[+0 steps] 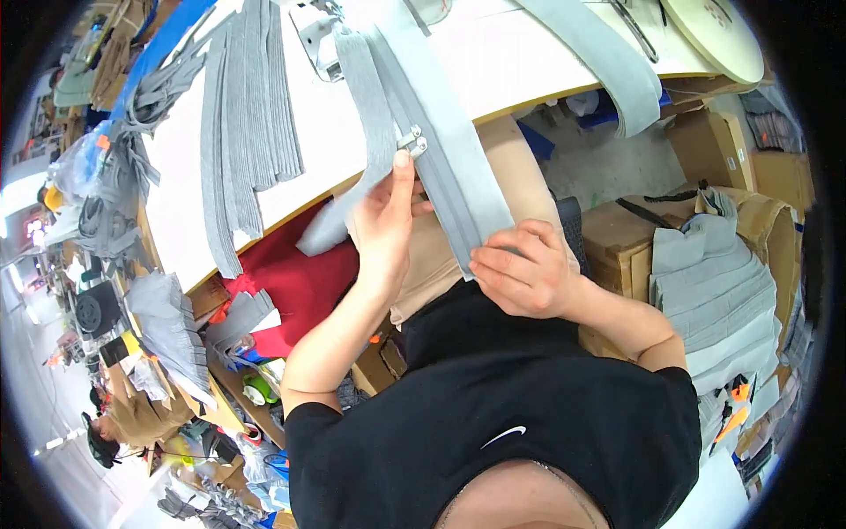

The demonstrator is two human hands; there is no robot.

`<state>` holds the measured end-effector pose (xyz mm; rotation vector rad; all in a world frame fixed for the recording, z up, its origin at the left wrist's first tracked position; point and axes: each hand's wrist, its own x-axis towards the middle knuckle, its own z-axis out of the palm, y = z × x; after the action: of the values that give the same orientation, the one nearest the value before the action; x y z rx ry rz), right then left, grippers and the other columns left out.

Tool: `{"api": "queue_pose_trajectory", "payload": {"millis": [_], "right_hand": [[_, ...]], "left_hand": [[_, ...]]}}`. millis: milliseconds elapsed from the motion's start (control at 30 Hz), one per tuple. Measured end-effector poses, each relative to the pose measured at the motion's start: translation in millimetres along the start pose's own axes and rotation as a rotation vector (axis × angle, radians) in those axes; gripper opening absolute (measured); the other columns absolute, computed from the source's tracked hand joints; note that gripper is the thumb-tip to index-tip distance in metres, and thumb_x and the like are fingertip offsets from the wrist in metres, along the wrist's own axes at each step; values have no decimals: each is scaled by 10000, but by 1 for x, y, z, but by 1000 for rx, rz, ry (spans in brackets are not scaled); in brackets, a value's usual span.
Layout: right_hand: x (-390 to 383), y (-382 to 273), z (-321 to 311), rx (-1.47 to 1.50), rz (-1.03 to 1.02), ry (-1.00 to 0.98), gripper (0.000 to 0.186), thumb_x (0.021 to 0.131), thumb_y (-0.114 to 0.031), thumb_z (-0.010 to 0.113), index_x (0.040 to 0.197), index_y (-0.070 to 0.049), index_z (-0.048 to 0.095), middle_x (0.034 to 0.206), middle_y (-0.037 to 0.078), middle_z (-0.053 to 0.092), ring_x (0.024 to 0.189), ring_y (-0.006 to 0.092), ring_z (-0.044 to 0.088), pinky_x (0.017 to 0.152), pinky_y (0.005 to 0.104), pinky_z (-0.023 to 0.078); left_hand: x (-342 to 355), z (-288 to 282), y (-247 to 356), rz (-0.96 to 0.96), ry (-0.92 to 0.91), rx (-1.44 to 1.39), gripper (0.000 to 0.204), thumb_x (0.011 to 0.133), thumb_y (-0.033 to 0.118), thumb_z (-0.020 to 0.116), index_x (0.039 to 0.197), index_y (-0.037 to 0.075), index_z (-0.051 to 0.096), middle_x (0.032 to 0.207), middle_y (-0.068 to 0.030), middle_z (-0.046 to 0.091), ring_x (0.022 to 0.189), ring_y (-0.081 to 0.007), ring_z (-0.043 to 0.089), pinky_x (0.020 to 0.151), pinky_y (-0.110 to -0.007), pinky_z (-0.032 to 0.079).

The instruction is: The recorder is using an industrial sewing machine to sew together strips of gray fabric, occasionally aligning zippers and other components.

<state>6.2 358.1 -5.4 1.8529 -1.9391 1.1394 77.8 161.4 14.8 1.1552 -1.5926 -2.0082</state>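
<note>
A long light-grey fabric strip with a zipper (436,181) runs from the white table down toward my lap. My right hand (524,269) pinches its lower end, thumb hidden behind the bent fingers. Metal zipper sliders (412,141) sit partway up the zipper. Just below them is the raised thumb of my left hand (385,225), whose fingers reach behind the zipper's left edge and grip it. A loose grey ribbed strip (366,110) hangs off the table beside the zipper and passes by my left wrist, its lower end blurred.
Stacked grey strips (251,106) lie on the white table (502,62) to the left, near a metal machine part (315,40). Another grey strip (608,62) drapes over the table edge. At right, grey fabric pieces (714,264) lie over cardboard boxes (626,256). A person (137,410) is at far left.
</note>
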Motion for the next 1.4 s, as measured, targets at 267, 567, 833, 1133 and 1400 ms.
{"api": "queue_pose_trajectory", "payload": {"millis": [267, 567, 833, 1133, 1400], "right_hand": [[3, 4, 2, 67, 27, -5, 188, 710, -89, 793, 892, -72, 749, 989, 16, 719, 913, 186, 667, 844, 372, 475], [4, 4, 2, 77, 15, 7, 163, 728, -75, 792, 883, -62, 746, 983, 16, 719, 911, 190, 666, 839, 368, 473], [9, 6, 3, 96, -19, -38, 147, 732, -74, 767, 872, -48, 733, 982, 24, 707, 928, 204, 664, 846, 385, 485], [6, 7, 8, 128, 32, -89, 161, 740, -83, 766, 895, -50, 741, 1001, 27, 718, 935, 204, 666, 839, 380, 490], [6, 18, 11, 169, 39, -164, 214, 741, -107, 781, 950, -72, 747, 1034, 25, 720, 944, 199, 663, 839, 374, 493]], "left_hand": [[-10, -9, -1, 873, -100, 670, 354, 996, 85, 678, 1349, 54, 668, 1065, -57, 656, 986, -146, 582, 891, -275, 492], [11, -20, -2, 614, -137, 340, 373, 922, -13, 700, 1290, 16, 646, 1171, -110, 622, 1069, -167, 599, 942, -306, 491], [83, -36, 33, 738, 36, 633, 351, 878, -70, 675, 1211, 14, 601, 1065, -89, 698, 903, -180, 656, 773, -334, 477], [154, -37, 65, 909, 107, 747, 131, 845, -1, 742, 957, 66, 750, 948, -64, 721, 844, -235, 644, 791, -379, 483], [160, -32, 61, 974, 116, 702, 126, 844, -12, 735, 943, 55, 776, 939, -58, 737, 896, -218, 657, 842, -344, 501]]}}
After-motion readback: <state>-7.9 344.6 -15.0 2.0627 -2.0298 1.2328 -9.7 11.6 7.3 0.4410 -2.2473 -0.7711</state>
